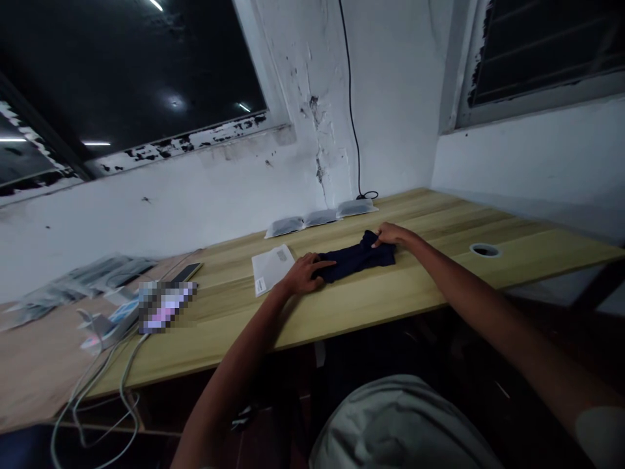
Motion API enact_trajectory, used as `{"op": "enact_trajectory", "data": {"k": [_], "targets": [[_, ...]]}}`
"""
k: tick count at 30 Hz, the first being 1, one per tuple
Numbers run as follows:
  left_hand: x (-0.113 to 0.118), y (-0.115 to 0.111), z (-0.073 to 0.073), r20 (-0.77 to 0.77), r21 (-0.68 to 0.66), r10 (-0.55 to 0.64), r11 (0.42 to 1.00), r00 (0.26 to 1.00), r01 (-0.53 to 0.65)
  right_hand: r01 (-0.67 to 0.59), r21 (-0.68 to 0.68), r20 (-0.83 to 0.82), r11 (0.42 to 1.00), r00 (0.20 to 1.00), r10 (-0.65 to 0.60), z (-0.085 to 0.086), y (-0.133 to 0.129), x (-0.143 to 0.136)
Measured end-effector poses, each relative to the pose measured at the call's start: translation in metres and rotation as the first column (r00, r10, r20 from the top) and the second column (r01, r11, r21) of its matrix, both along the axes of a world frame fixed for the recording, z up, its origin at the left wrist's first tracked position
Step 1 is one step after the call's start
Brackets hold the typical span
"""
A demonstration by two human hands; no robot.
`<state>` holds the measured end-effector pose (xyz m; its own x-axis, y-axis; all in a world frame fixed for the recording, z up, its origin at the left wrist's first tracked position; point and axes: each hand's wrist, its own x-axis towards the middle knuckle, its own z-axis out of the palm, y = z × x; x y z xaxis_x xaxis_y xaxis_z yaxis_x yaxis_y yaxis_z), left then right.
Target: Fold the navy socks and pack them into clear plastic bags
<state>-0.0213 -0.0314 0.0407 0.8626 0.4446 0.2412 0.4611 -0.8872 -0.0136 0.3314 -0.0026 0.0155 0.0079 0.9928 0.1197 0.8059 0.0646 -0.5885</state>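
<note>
A dark navy cloth [349, 260] lies in a narrow strip on the wooden table. On its left end rests my left hand [305, 272], fingers apart, the index finger stretched over the fabric. My right hand [389, 235] pinches the cloth's upper right part, where the fabric bunches up. Just left of my left hand is a flat white packet [272, 267] with a small label, partly beside my wrist.
Three clear packets with dark contents [319, 217] line the table's back edge. At the left are a black phone [187, 273], a pixelated device [166, 309], a power strip [110, 329] with cables, and stacked bags [88, 280]. A round hole [486, 250] is at the right.
</note>
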Motion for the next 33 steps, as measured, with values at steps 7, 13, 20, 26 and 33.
{"op": "enact_trajectory", "data": {"k": [7,13,20,26,33], "targets": [[-0.016,0.015,0.002,0.069,-0.013,0.389,0.921,0.919,-0.389,0.1,-0.066,0.101,0.993,0.99,-0.093,0.01,-0.005,0.004],[-0.043,0.039,0.006,0.019,-0.074,0.72,0.693,0.694,-0.717,0.133,-0.099,0.131,0.986,0.984,-0.119,0.014,-0.009,0.006],[-0.065,0.058,-0.006,0.01,-0.181,0.773,0.625,0.634,-0.759,0.143,-0.15,0.224,0.978,0.969,-0.107,0.02,-0.013,0.006],[-0.075,0.071,-0.016,-0.039,-0.191,0.622,0.763,0.782,-0.617,0.11,-0.113,0.32,0.988,0.945,-0.068,0.025,-0.018,0.011],[-0.089,0.075,-0.018,-0.215,-0.172,0.627,0.73,0.749,-0.661,0.165,-0.146,0.219,0.975,0.967,-0.131,0.023,-0.018,0.019]]}}
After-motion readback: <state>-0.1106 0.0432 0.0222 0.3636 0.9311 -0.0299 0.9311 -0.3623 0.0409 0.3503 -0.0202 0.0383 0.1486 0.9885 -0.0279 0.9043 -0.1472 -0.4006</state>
